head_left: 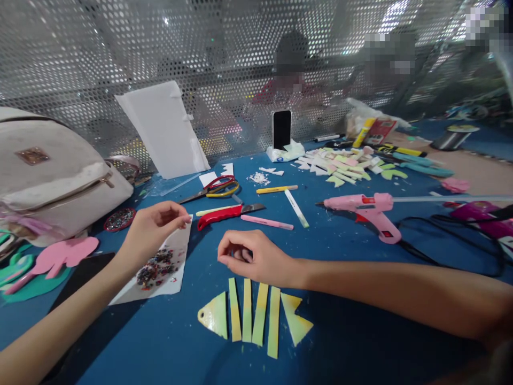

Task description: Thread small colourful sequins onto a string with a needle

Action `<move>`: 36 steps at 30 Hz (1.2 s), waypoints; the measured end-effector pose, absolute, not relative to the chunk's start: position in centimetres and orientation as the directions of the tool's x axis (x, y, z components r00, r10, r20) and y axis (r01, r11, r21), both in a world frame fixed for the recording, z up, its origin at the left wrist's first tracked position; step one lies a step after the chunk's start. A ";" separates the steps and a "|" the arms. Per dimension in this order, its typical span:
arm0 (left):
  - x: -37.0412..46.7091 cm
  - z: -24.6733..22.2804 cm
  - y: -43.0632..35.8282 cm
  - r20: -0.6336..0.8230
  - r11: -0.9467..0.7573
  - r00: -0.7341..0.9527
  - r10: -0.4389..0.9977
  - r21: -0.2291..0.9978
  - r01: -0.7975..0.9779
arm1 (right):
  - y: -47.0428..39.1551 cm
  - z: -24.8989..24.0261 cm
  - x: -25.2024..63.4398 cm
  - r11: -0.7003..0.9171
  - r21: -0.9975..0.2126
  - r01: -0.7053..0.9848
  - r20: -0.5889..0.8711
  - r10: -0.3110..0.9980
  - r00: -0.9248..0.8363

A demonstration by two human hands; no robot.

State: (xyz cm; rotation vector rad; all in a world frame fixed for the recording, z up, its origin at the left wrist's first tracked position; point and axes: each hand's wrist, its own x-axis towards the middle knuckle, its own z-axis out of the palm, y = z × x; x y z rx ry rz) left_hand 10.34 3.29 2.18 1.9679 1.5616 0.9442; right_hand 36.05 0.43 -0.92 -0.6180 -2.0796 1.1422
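Observation:
My left hand (157,229) hovers over a white paper sheet (174,280) that bears a heap of small dark and red beads or sequins (158,268). Its thumb and fingertips are pinched together; anything between them is too small to see. My right hand (256,259) is curled with thumb and forefinger closed, and its grip is hidden. Just below it lies a fish cut into pieces: a head (215,315) with an eye hole, several yellow-green strips (247,310) set apart, and a forked tail (295,319).
A red craft knife (220,216), scissors (220,187) and several markers (267,222) lie beyond my hands. To the right rests a pink glue gun (363,206) with a cable. Cut scraps (340,163) and a phone (281,130) are farther back; a white backpack (52,176) stands left.

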 end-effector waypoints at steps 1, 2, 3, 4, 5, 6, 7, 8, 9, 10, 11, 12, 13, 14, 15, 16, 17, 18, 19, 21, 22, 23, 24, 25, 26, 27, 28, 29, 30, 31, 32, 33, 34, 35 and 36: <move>10.9 2.2 2.1 0.242 -0.255 0.108 0.964 0.731 0.632 | 0.4 -0.9 36.1 0.506 -0.859 0.074 0.344 0.679 -0.648; 11.3 2.1 0.8 0.244 -0.256 0.104 0.964 0.747 0.614 | 0.4 -0.9 36.1 0.511 -0.857 0.062 0.362 0.683 -0.634; 11.7 1.9 -0.5 0.241 -0.252 0.100 0.965 0.764 0.594 | 0.3 -0.9 36.1 0.517 -0.855 0.046 0.383 0.687 -0.618; 12.1 1.5 -1.7 0.220 -0.246 0.115 0.969 0.798 0.551 | 0.3 -0.9 36.1 0.526 -0.850 0.028 0.407 0.688 -0.601; 12.3 1.1 -2.9 0.216 -0.256 0.137 0.967 0.819 0.513 | 0.3 -0.9 36.2 0.538 -0.843 0.009 0.432 0.687 -0.584; 12.5 0.6 -3.9 0.214 -0.266 0.160 0.964 0.825 0.498 | 0.2 -0.8 36.2 0.552 -0.834 -0.010 0.459 0.683 -0.569; 12.6 0.1 -4.7 0.214 -0.283 0.194 0.957 0.825 0.489 | 0.2 -0.8 36.2 0.567 -0.823 -0.025 0.482 0.674 -0.559; 12.7 -0.3 -5.4 0.229 -0.302 0.205 0.952 0.824 0.480 | 0.2 -0.9 36.2 0.583 -0.812 -0.040 0.503 0.663 -0.554; 12.7 -0.6 -5.9 0.237 -0.307 0.201 0.950 0.820 0.483 | 0.1 -0.9 36.2 0.597 -0.801 -0.052 0.521 0.651 -0.551; 12.7 -0.9 -6.2 0.245 -0.308 0.191 0.951 0.820 0.483 | 0.1 -0.9 36.2 0.609 -0.791 -0.060 0.535 0.640 -0.552; 12.7 -1.1 -6.3 0.251 -0.306 0.175 0.952 0.820 0.483 | 0.1 -0.9 36.2 0.618 -0.783 -0.066 0.544 0.630 -0.554; 12.7 -1.2 -6.4 0.256 -0.301 0.159 0.953 0.823 0.481 | 0.1 -0.9 36.2 0.625 -0.778 -0.071 0.550 0.622 -0.558; 12.7 -1.2 -6.4 0.260 -0.298 0.146 0.955 0.827 0.477 | 0.1 -0.9 36.1 0.628 -0.775 -0.072 0.552 0.616 -0.562; 12.7 -1.2 -6.4 0.261 -0.293 0.132 0.956 0.831 0.473 | 0.0 -1.0 36.1 0.632 -0.771 -0.070 0.553 0.612 -0.566; 12.7 -1.2 -6.4 0.261 -0.285 0.119 0.958 0.834 0.472 | 0.0 -1.0 36.1 0.639 -0.767 -0.065 0.555 0.609 -0.567; 12.6 -1.1 -6.3 0.260 -0.281 0.111 0.959 0.835 0.473 | 0.0 -1.0 36.1 0.646 -0.761 -0.057 0.558 0.608 -0.565; 12.6 -1.1 -6.3 0.260 -0.280 0.110 0.959 0.833 0.477 | 0.1 -1.1 36.1 0.654 -0.755 -0.046 0.561 0.608 -0.562; 12.6 -1.1 -6.3 0.263 -0.283 0.112 0.958 0.829 0.483 | 0.1 -1.1 36.1 0.660 -0.751 -0.036 0.563 0.611 -0.557; 12.6 -1.1 -6.4 0.269 -0.292 0.118 0.956 0.822 0.488 | 0.1 -1.1 36.1 0.664 -0.748 -0.026 0.564 0.614 -0.553; 12.5 -1.1 -6.4 0.293 -0.323 0.139 0.946 0.808 0.492 | 0.2 -1.1 36.1 0.667 -0.745 -0.013 0.563 0.618 -0.548; 12.4 -1.2 -6.5 0.305 -0.337 0.147 0.941 0.803 0.492 | 0.2 -1.0 36.1 0.667 -0.745 -0.011 0.563 0.620 -0.546; 12.4 -1.2 -6.5 0.315 -0.349 0.154 0.937 0.798 0.492 | 0.2 -1.0 36.1 0.668 -0.744 -0.009 0.564 0.621 -0.544; 12.3 -1.2 -6.5 0.324 -0.359 0.159 0.933 0.793 0.491 | 0.2 -1.0 36.1 0.669 -0.743 -0.007 0.566 0.622 -0.541; 12.3 -1.2 -6.4 0.330 -0.367 0.164 0.930 0.790 0.491 | 0.2 -1.0 36.2 0.669 -0.743 -0.004 0.565 0.624 -0.540; 12.3 -1.2 -6.4 0.332 -0.371 0.168 0.928 0.789 0.489 | 0.2 -1.0 36.2 0.668 -0.745 0.001 0.562 0.627 -0.540; 12.3 -1.2 -6.4 0.332 -0.371 0.169 0.928 0.791 0.487 | 0.3 -0.9 36.2 0.666 -0.746 0.006 0.558 0.630 -0.540; 12.3 -1.1 -6.4 0.329 -0.368 0.167 0.929 0.795 0.482 | 0.3 -0.9 36.2 0.665 -0.747 0.011 0.555 0.632 -0.541; 12.3 -1.1 -6.5 0.326 -0.364 0.162 0.931 0.800 0.477 | 0.3 -0.9 36.2 0.665 -0.747 0.012 0.554 0.632 -0.542; 12.3 -1.1 -6.5 0.322 -0.356 0.154 0.934 0.808 0.470 | 0.3 -0.8 36.2 0.666 -0.746 0.011 0.556 0.632 -0.541; 12.4 -1.0 -6.5 0.318 -0.347 0.143 0.937 0.815 0.463 | 0.3 -0.8 36.2 0.668 -0.745 0.007 0.560 0.630 -0.539; 12.4 -1.0 -6.6 0.313 -0.337 0.131 0.941 0.824 0.456 | 0.2 -0.7 36.2 0.668 -0.744 0.002 0.563 0.628 -0.537; 12.5 -1.0 -6.6 0.309 -0.328 0.118 0.944 0.830 0.451 | 0.2 -0.7 36.2 0.668 -0.744 -0.001 0.564 0.628 -0.537; 12.5 -1.0 -6.7 0.303 -0.319 0.110 0.947 0.835 0.448 | 0.2 -0.7 36.2 0.667 -0.745 -0.003 0.564 0.628 -0.536; 12.5 -1.1 -6.7 0.297 -0.311 0.104 0.949 0.838 0.448 | 0.2 -0.7 36.2 0.665 -0.747 -0.001 0.562 0.630 -0.536; 12.5 -1.1 -6.7 0.291 -0.304 0.100 0.952 0.840 0.450 | 0.2 -0.7 36.2 0.663 -0.748 0.003 0.557 0.631 -0.539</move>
